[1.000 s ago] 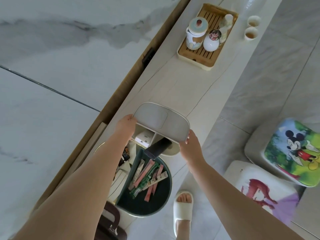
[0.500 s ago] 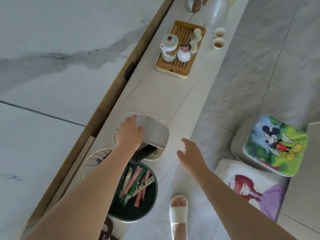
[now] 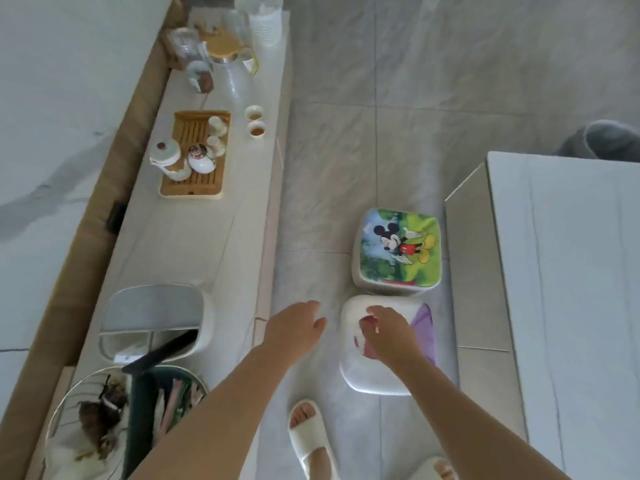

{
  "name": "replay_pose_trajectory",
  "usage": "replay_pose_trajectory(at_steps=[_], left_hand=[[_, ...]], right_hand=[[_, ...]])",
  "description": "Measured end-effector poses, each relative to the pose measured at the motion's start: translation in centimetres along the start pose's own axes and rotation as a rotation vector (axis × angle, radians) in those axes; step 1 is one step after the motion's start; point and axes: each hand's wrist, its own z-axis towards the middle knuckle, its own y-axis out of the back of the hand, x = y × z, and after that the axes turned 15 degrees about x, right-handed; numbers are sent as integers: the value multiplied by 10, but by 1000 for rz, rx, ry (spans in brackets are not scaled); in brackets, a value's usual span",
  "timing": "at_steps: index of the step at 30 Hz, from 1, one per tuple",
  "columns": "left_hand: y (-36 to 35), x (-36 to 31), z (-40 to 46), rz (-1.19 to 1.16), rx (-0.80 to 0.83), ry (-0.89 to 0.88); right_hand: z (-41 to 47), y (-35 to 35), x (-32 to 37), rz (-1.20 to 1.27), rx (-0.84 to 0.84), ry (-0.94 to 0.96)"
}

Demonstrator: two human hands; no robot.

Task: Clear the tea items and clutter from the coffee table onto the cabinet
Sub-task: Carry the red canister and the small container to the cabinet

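From the head camera, both hands hang empty over the floor. The left hand is just off the cabinet's front edge, fingers loosely spread and holding nothing. The right hand hovers above a white stool, fingers slack and slightly curled, also gripping nothing; whether it touches the stool I cannot tell.

The long white cabinet runs along the wall on the left. On it, nearest the person, sits a round plate with dark clutter and a green tray of sachets. Just beyond stands a white box with its lid up and a dark object poking out of a compartment. Farther along lies a wooden tea tray carrying a lidded teapot, a small round pot and pale cups. Two small teacups with tea stand just beside the tray, on the cabinet itself. At the far end are a glass jug and other jars, blurred.

A second stool with a cartoon-mouse cover stands just beyond the first. The pale coffee table fills the right side. Two feet in white slippers stand on the tiled floor.
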Motion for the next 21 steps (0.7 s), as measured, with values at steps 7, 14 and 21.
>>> replay_pose_trajectory(at_steps=[7, 14, 21], left_hand=[[-52, -136, 12, 196, 64, -161], [-115, -268, 19, 343, 170, -279], [-185, -398, 17, 457, 223, -321]], right_hand=[[-56, 24, -137, 86, -133, -99], [-122, 45, -279, 224, -233, -214], [-187, 57, -418, 362, -333, -333]])
